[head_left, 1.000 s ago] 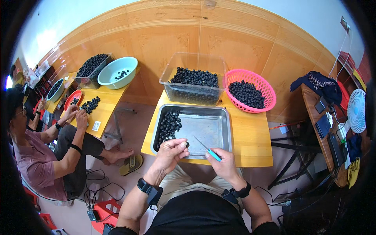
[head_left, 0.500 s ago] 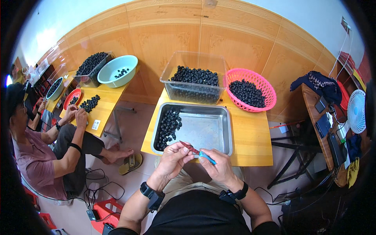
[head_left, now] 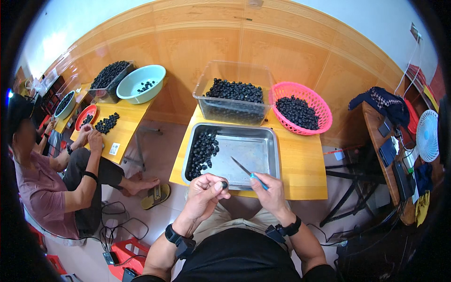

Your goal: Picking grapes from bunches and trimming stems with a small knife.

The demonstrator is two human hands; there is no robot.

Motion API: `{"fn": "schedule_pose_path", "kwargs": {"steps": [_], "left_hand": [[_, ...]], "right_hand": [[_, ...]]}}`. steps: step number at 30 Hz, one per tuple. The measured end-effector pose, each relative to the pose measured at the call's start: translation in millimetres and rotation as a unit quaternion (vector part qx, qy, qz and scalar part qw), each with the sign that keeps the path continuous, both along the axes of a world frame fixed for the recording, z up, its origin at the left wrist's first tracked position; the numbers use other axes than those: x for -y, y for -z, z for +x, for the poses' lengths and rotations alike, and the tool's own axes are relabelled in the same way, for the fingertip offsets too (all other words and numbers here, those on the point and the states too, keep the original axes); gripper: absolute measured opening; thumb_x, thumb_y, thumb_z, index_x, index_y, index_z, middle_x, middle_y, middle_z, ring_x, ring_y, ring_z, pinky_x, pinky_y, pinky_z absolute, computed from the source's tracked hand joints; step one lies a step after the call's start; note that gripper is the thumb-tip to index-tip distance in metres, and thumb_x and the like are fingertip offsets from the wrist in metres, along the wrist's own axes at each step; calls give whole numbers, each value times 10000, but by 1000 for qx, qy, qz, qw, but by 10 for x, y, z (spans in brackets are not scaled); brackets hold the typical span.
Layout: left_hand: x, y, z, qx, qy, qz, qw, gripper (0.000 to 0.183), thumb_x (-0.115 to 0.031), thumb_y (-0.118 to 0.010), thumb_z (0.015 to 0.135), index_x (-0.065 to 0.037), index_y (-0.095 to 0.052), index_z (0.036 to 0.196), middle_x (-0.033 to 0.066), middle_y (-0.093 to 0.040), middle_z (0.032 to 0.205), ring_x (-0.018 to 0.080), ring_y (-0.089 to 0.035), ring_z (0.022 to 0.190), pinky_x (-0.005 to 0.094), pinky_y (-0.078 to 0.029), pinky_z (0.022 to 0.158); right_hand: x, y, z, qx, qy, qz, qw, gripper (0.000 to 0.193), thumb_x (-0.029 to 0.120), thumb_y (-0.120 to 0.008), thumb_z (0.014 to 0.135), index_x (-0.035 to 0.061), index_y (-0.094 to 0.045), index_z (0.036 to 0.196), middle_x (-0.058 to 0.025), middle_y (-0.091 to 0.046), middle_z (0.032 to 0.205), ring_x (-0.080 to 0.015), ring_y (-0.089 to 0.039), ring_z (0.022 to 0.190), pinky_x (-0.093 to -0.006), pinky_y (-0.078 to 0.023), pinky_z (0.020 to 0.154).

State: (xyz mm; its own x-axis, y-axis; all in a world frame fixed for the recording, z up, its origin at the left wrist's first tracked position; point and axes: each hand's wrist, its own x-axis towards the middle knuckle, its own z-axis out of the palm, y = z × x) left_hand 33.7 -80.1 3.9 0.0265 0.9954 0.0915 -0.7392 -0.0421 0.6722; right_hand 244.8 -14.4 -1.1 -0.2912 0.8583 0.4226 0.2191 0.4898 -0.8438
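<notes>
My left hand [head_left: 205, 195] is closed, its thumb and fingers pinching a small black round piece [head_left: 224, 185] that looks like a fruit or nut. Wrapped in my right hand [head_left: 270, 193] is the blue handle of a small knife [head_left: 244, 167]. Its blade points up and left over the metal tray, apart from the pinched piece. Both hands are at the near edge of the steel tray [head_left: 275, 155], which has a heap of black round pieces [head_left: 203, 152] along its left side.
Behind the tray stand a clear plastic bin [head_left: 230, 110] and a pink basket [head_left: 324, 105], both with black pieces, on the yellow table [head_left: 305, 174]. At the left, a person [head_left: 51, 188] works beside another table with a light-green basin [head_left: 152, 89]. A fan [head_left: 427, 136] stands far right.
My hands have moved apart. The knife, earlier against my left fingers, now points away over the tray, and the black piece shows in my left fingertips.
</notes>
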Motion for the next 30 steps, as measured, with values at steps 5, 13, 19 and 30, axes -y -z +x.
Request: {"fn": "schedule_pose_path", "kwargs": {"steps": [5,13,19,30], "left_hand": [[-33,36,-40,-12,-17,-10,1000,89,-71,-697,945,-26,-659,1012,97,-710,974,145,-699,826,324,-616,792],[4,20,30,-8,-33,-42,999,68,-59,-675,957,-25,-659,1014,99,-716,991,159,-713,860,319,-622,803],[28,78,42,-4,-9,-23,1000,53,-64,-672,961,-32,-671,1004,92,-716,992,155,-712,857,319,-622,798],[6,160,109,-39,34,-14,999,105,-14,-682,937,6,-649,1035,133,-719,974,204,-724,860,332,-617,796]], "right_hand": [[96,-172,-1,14,-54,-4,998,375,295,-681,973,-52,-706,1115,-164,-691,826,-210,-661,691,-329,-502,623],[219,-258,-61,23,-108,46,993,355,262,-715,945,-41,-705,1129,-133,-639,750,-217,-607,613,-328,-470,566],[185,-226,-51,22,-93,45,994,360,258,-706,954,-51,-697,1138,-124,-627,749,-196,-595,625,-312,-458,583],[213,-331,-110,1,-136,55,989,354,195,-757,909,-25,-687,1177,-140,-683,848,-221,-661,703,-323,-512,630]]}}
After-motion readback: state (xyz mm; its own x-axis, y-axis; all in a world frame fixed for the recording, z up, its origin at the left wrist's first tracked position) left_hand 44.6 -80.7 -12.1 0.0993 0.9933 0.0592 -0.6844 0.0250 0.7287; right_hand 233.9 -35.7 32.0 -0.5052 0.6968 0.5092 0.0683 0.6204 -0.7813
